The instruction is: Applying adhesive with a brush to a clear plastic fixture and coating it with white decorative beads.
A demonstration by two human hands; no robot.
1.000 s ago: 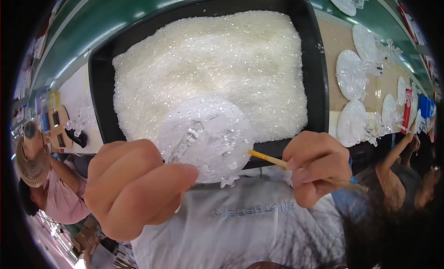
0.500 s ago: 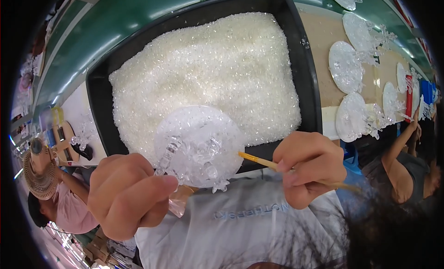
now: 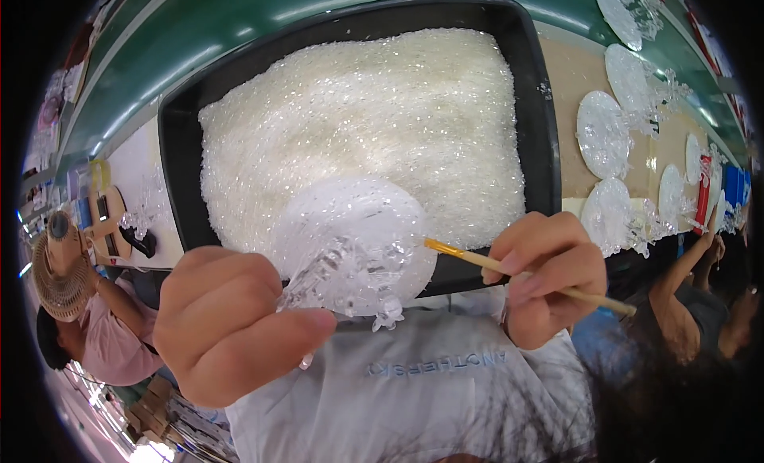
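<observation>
**Clear disc under way, I judge, with a brush at its right edge**

Nearest on my feed, the left hand is closed on the clear stem at the disc's near left; the disc spreads just beyond those fingers, to their right. The right hand pinches the brush shaft, its yellow tip at the disc's right rim; whether they touch, I can't tell. Specks glint on the face, so I'd call brushing begun; what remains is unclear to me. Farther off, a black tray holds heaped glittering granules. To the right lie similar discs, possibly finished.
</observation>
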